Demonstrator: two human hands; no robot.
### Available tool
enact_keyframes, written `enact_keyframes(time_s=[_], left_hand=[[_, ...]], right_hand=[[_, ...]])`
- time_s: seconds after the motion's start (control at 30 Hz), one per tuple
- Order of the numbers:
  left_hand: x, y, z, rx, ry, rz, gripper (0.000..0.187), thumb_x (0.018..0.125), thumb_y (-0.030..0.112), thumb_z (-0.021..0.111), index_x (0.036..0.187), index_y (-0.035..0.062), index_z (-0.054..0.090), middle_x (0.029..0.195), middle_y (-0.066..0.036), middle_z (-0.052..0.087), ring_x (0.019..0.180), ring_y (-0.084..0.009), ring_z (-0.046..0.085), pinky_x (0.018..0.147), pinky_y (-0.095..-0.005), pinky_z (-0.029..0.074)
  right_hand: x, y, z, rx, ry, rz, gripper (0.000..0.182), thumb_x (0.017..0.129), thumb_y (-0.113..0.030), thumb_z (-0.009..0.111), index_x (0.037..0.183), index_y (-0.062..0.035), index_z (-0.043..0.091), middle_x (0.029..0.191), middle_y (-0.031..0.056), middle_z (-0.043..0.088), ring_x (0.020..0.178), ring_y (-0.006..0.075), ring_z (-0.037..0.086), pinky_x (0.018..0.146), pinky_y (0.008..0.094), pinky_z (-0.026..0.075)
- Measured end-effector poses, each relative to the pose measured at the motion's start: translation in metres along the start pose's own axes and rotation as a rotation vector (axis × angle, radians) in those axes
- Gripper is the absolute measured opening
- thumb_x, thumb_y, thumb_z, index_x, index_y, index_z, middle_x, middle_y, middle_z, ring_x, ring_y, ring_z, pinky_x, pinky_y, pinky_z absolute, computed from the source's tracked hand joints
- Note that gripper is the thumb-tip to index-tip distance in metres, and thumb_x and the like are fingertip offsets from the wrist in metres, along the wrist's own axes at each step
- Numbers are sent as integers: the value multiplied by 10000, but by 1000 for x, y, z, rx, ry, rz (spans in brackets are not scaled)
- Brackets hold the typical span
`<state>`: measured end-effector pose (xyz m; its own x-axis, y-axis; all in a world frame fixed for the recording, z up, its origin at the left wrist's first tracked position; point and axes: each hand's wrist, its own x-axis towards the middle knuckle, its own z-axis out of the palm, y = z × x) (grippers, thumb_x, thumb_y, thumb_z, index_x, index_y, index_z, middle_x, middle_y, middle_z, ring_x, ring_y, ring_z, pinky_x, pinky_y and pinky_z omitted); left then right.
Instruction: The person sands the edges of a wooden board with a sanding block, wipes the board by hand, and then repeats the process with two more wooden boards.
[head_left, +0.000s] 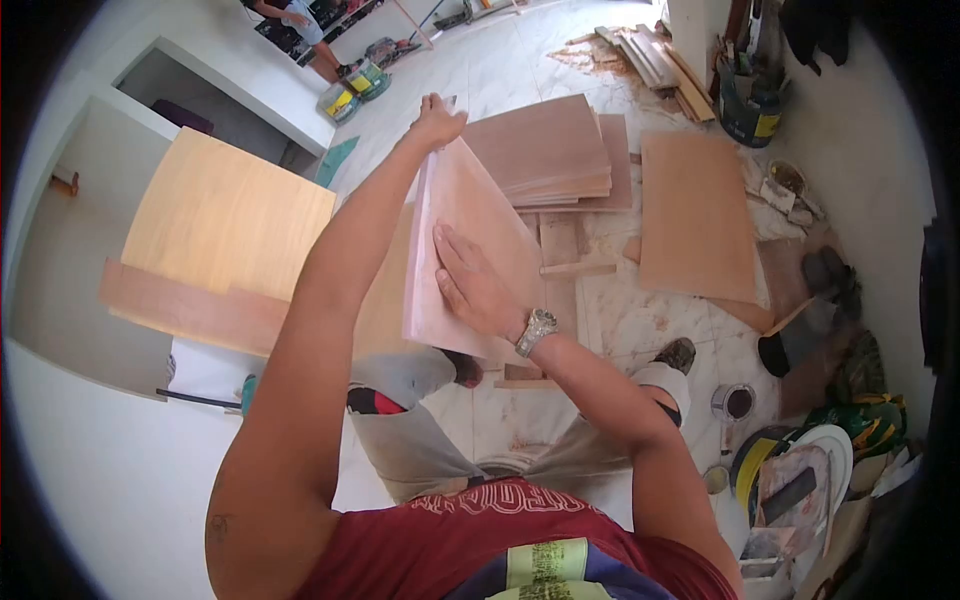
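Note:
A flat wooden panel (475, 195) stands tilted in front of me, its long pale edge facing up and to the left. My left hand (437, 124) is at the far upper corner of this edge, fingers closed. A small dark bit pokes out beside the fingers, too small to name. My right hand (478, 285), with a watch (538, 332) on its wrist, lies flat on the panel's broad face with the fingers stretched out. Behind the panel, a stack of brown boards (540, 150) rests on low wooden pieces. My legs are spread on either side below.
To the left, a pale board (230, 215) leans over a reddish one (190, 305). Another board (697, 215) lies at right. Buckets (748, 105), an open can (738, 402) and a tool-laden lid (800, 490) line the right side. Wood strips (650, 60) and another person (300, 25) are farther back.

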<state>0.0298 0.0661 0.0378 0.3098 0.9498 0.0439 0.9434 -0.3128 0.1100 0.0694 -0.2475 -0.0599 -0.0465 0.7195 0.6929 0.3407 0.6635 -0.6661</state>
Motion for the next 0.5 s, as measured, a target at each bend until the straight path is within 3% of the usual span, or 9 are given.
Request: enact_keyframes(time_s=[0.17,0.27,0.3,0.4,0.5], left_hand=[[-40,-15,-15,-38,-106,130,1018,898,489,580,1567,-69,55,1645,-285,69,1526,-418,130,1232,-449,205],[-165,-21,-28,-54,-163,232,974,918,430,597,1564,-70,67,1634,-308,78,1528,-420,112,1242,-410,179],[-216,-8,-41,-108,-182,206,948,955,423,564,1545,-124,63,1625,-327,85,1537,-392,80,1255,-391,100],[-323,1,-54,-240,-146,227,924,949,384,597,1544,-120,101,1613,-331,132,1526,-416,125,1245,-423,142],[-371,11,-59,-181,-96,218,891,948,361,605,1536,-121,141,1586,-342,184,1505,-439,181,1229,-441,191]], right_hand=[[2,1,1,-14,-27,-14,590,1028,-200,435,1510,101,279,1558,299,298,1384,443,360,1178,472,293],[0,-1,-1,-11,-42,-13,588,1031,-199,429,1513,101,276,1559,298,297,1394,443,348,1181,470,288],[1,-4,-4,-2,-59,2,588,1031,-199,428,1512,103,276,1561,297,296,1400,444,342,1183,470,283],[1,-1,-2,16,-25,-18,583,1029,-195,431,1508,104,287,1559,297,303,1409,448,333,1187,468,276],[0,-2,-2,38,-17,-4,575,1028,-195,437,1499,106,306,1547,303,320,1410,452,335,1185,469,277]])
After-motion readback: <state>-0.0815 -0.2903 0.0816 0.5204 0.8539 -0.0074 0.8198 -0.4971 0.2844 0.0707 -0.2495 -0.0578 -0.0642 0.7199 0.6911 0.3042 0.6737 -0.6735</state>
